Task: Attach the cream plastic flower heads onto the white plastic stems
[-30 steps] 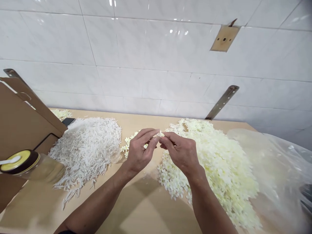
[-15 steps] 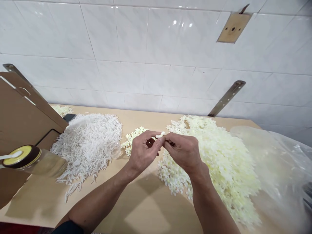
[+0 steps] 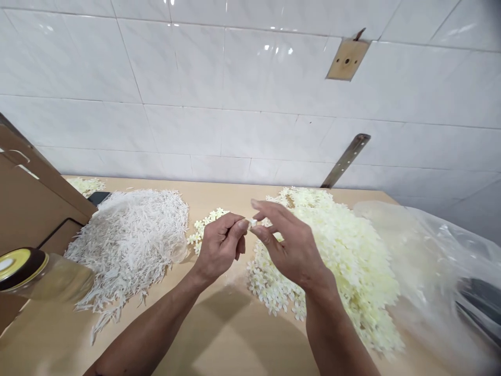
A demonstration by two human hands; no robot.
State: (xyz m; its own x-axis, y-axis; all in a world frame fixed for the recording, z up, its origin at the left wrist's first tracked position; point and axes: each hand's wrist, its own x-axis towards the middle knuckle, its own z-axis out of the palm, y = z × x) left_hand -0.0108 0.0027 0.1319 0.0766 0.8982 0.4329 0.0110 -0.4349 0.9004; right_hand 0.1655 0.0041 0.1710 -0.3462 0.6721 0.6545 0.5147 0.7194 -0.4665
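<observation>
Both hands are up over the middle of the bench (image 3: 219,334), fingertips meeting. The left hand (image 3: 219,248) is curled, thumb and forefinger pinched on a tiny white piece (image 3: 253,223) — too small to tell exactly what it is, though it matches the pale colour of the blossoms around it. The right hand (image 3: 287,245) comes in from the other side, thumb and forefinger closing on the same little piece while the other fingers fan out loosely above it. So the piece sits right between the two sets of fingertips, held in the air just above the bench.

Below and to the right of the hands lies a big heap of cream flowers (image 3: 344,261), spreading along the bench toward the near edge — the right wrist passes over its edge. A small cluster of loose flowers (image 3: 205,227) rests just behind the left hand. Further left is a wide pile of thin white stems (image 3: 133,245), well apart from the flower heap.

At the far left stands a brown cardboard box (image 3: 31,203), and in front of it a clear jar with a yellow and brown lid (image 3: 18,263), lying tilted. On the right a crumpled clear plastic bag (image 3: 442,271) rests against the flowers. White wall tiles (image 3: 235,94) rise behind the bench.
</observation>
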